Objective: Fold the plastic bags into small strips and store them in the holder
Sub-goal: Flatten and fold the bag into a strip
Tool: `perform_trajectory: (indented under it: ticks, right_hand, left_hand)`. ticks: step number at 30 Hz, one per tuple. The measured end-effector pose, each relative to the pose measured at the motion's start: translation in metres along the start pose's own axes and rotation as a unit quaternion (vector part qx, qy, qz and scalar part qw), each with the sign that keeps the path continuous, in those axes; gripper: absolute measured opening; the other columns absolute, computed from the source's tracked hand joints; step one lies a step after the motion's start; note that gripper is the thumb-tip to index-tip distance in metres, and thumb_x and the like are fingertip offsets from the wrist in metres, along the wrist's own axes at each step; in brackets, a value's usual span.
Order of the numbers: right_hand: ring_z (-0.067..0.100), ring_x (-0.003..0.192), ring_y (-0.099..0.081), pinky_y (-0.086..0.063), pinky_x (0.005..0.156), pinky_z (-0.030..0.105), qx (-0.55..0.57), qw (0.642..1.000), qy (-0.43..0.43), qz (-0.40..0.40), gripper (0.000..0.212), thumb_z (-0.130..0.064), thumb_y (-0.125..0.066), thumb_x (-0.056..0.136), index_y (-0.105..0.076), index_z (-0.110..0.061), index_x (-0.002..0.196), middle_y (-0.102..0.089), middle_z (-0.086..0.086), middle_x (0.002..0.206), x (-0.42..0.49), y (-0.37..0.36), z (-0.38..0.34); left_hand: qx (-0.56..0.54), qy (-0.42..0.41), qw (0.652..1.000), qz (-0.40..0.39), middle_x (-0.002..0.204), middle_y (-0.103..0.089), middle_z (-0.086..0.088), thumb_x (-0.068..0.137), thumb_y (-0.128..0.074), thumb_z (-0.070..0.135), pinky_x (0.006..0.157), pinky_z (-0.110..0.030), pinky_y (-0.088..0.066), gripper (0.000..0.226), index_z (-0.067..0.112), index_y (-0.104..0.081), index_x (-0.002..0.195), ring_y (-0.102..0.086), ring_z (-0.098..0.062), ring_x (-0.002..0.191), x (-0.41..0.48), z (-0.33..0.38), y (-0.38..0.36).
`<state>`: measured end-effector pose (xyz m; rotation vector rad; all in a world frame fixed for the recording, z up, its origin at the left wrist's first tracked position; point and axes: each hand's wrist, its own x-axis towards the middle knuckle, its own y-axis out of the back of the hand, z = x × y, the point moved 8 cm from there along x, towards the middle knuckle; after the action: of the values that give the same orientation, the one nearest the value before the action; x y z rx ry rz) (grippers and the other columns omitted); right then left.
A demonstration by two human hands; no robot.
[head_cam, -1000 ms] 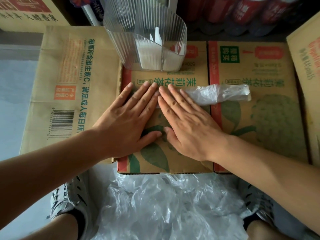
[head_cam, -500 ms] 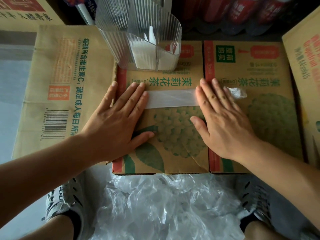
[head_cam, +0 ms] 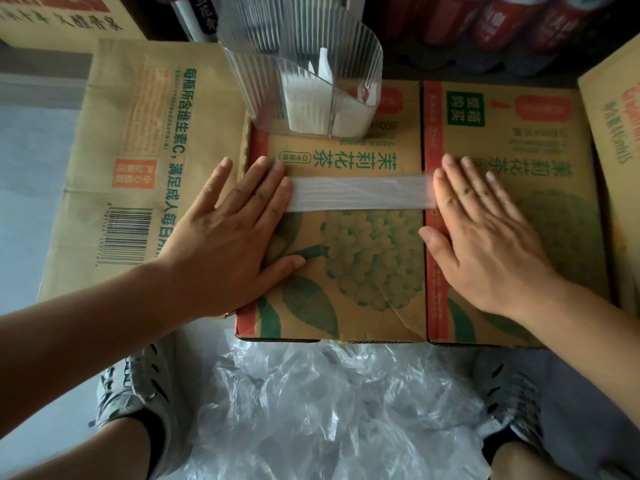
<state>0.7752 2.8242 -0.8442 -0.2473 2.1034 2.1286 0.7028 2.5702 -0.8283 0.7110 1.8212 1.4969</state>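
The bag strip [head_cam: 358,194] lies flat on the cardboard box [head_cam: 346,289], with its long axis running left to right between my hands. My left hand [head_cam: 228,244] presses the left end with straight fingers. My right hand [head_cam: 485,244] presses the right end in the same way, and neither hand grips. The holder [head_cam: 301,64] stands just behind the strip, nearer to the left hand.

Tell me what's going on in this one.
A person is flattening a plastic bag strip on a cardboard box, both hands flat. The left hand presses its left end and the right hand its right end. The strip lies smooth between them, not yet folded small. The clear ribbed holder stands at the box's far edge with white folded pieces inside. Loose plastic bags lie heaped nearer the person.
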Motion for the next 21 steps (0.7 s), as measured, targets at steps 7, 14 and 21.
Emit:
perform_trajectory:
  ticks: [7, 14, 21]
  right_hand:
    - [0.033, 0.147, -0.034, -0.025, 0.121, 0.048, 0.093, 0.983, 0.02, 0.157, 0.067, -0.045, -0.042, 0.099, -0.042, -0.002, 0.151, -0.037, 0.015, 0.161, 0.006, 0.044, -0.027]
    - [0.03, 0.124, -0.05, -0.037, 0.103, 0.045, 0.076, 0.978, 0.117, 0.155, 0.045, -0.04, -0.05, 0.096, -0.065, -0.008, 0.125, -0.059, 0.01, 0.134, 0.011, 0.035, -0.06]
    - [0.028, 0.123, -0.049, -0.034, 0.104, 0.042, 0.072, 0.974, 0.13, 0.17, 0.045, -0.04, -0.052, 0.097, -0.065, -0.009, 0.128, -0.06, 0.008, 0.135, 0.009, 0.033, -0.058]
  left_hand:
    - [-0.08, 0.002, 0.997, 0.015, 0.151, -0.049, -0.02, 0.101, -0.031, 0.062, 0.121, -0.053, -0.027, 0.081, 0.0, -0.04, 0.151, -0.044, -0.037, 0.14, 0.011, -0.006, 0.023]
    - [-0.175, 0.099, 0.977, 0.071, 0.119, -0.061, -0.012, 0.097, -0.043, 0.06, 0.077, -0.044, -0.051, 0.057, 0.013, -0.051, 0.127, -0.062, -0.035, 0.103, 0.045, -0.02, 0.06]
    - [-0.271, 0.188, 0.944, 0.016, 0.116, -0.059, 0.002, 0.093, -0.057, 0.06, 0.073, -0.03, -0.034, 0.051, 0.021, -0.056, 0.125, -0.051, -0.017, 0.091, 0.062, -0.029, 0.051]
